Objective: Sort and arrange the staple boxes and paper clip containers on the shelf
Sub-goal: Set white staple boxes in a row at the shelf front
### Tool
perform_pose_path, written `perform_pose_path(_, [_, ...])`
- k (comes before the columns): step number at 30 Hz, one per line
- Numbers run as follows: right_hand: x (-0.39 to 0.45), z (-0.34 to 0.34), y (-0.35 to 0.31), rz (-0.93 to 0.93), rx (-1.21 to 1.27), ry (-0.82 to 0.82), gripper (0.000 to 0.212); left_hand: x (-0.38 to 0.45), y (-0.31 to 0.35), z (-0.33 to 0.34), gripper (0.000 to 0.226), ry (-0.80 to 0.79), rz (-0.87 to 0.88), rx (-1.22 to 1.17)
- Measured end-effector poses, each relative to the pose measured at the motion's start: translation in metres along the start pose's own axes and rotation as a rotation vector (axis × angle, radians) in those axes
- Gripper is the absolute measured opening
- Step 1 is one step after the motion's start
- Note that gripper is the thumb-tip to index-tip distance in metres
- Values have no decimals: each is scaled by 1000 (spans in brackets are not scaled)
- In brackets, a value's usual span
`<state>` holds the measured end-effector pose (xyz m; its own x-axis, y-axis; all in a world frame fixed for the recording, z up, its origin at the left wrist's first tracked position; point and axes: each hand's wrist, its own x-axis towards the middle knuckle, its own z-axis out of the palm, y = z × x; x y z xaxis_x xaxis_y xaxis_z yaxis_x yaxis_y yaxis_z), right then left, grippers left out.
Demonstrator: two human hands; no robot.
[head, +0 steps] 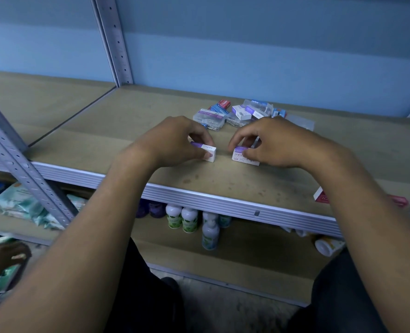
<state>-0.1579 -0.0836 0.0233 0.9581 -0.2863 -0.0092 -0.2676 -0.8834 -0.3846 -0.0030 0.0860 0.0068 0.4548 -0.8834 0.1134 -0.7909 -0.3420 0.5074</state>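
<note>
- On the lower shelf (165, 246), under the front edge of the upper one, stand white bottles (189, 219) with green labels; one bottle (328, 246) lies on its side to the right.
- At the right end of the upper shelf's (98, 131) front edge lies a red and white box (321, 195), partly hidden by the right forearm.
- Near the middle of the shelf the left hand (172, 140) pinches a white and purple staple box (207, 153) between thumb and curled fingers; the box rests on the board.
- Just beside it, apart by a small gap, the right hand (271, 143) grips a second staple box (241, 156) the same way, also resting on the board.
- Behind the hands, toward the back edge, lies a loose heap: clear paper clip containers (210, 118) with metal clips showing inside, a small white staple box (242, 113), and blue boxes (219, 108) and a red box (225, 103) whose contents cannot be seen.
</note>
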Motion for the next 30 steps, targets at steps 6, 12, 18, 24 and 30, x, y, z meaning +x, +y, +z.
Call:
perform_pose_path(6, [-6,-6,-1,-2,-64,11,22,-2,4,2,14,-3,20,-2])
perform_pose_path(12, [-19,-12,-4,-1,-57,-11,26,-4,10,5,15,-11,42,-29])
perform_pose_path(18, [-36,-23,0,52,-21,2,30,-7,21,9,18,-12,89,-55])
perform_pose_path(24, [-55,-31,4,105,-20,-50,23,-8,33,15,19,-50,131,-70])
perform_pose_path(30, [-68,-35,8,117,-16,-132,23,-7,46,25,19,-159,181,-93])
